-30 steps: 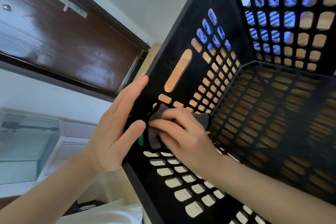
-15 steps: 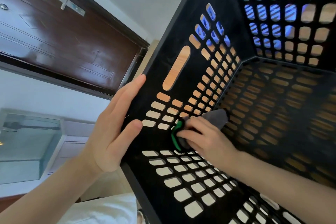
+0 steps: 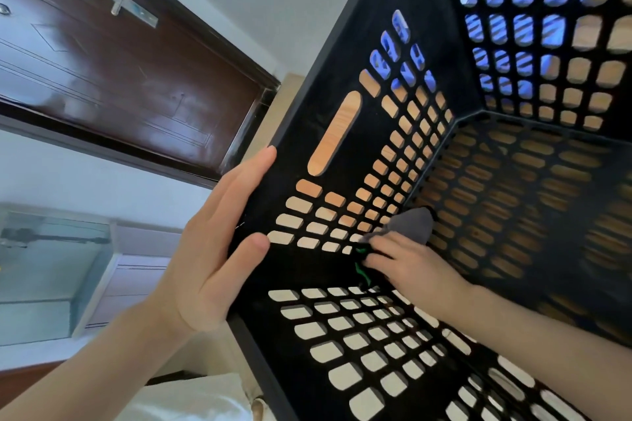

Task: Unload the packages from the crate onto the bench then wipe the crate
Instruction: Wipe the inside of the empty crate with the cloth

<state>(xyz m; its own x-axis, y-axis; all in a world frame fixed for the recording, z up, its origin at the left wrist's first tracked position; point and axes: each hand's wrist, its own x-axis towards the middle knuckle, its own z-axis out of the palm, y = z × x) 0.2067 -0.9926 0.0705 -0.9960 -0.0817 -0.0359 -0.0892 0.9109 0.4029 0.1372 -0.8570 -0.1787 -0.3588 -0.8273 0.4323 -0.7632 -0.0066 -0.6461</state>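
Crate [image 3: 342, 55], black and slotted, is tipped up with its open mouth toward the person. No packages show inside, so the unloading looks done and the wiping is in hand. The left hand [image 3: 212, 249] clamps its side wall at the rim, thumb inside and fingers laid along the outside, likely to steady the tilted crate against the rubbing. Inside, the right hand [image 3: 410, 267] bunches a grey cloth [image 3: 412, 224] with a green edge and presses it into the low corner where that wall meets the base, a spot where dirt would gather. Pale wood, probably the bench [image 3: 334, 133], shows through the slots. Beyond the rim stand a dark brown door [image 3: 136, 79] and a glass tank [image 3: 51, 267].
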